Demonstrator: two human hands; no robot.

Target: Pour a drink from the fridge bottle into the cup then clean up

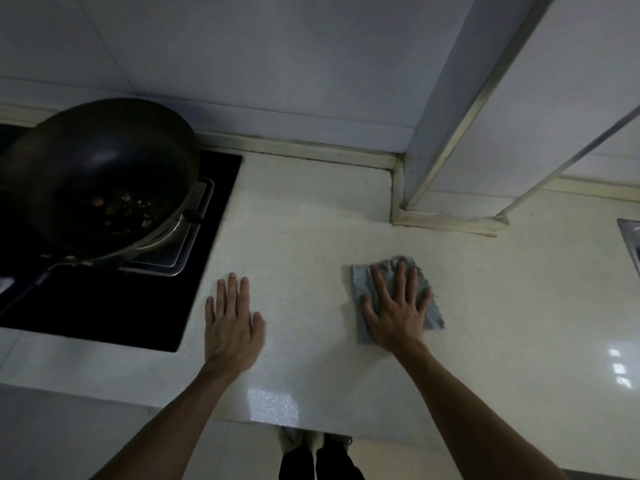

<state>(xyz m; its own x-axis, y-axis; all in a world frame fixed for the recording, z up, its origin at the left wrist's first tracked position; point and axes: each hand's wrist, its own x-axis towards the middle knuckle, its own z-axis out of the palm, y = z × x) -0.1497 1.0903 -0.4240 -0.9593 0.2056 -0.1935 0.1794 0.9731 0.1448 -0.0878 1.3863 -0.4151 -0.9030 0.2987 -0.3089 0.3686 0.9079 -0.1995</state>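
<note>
A grey-blue cloth (362, 282) lies flat on the pale speckled countertop (304, 237). My right hand (396, 311) presses down on the cloth with its fingers spread, covering most of it. My left hand (230, 323) rests flat on the bare counter to the left, fingers together and nothing under it. No bottle or cup is in view.
A dark wok (100, 178) holding bits of food sits on the black hob (131, 306) at the left, its handle pointing toward me. A tiled column (467, 133) juts out at the back right. A sink edge (628, 237) shows at the far right.
</note>
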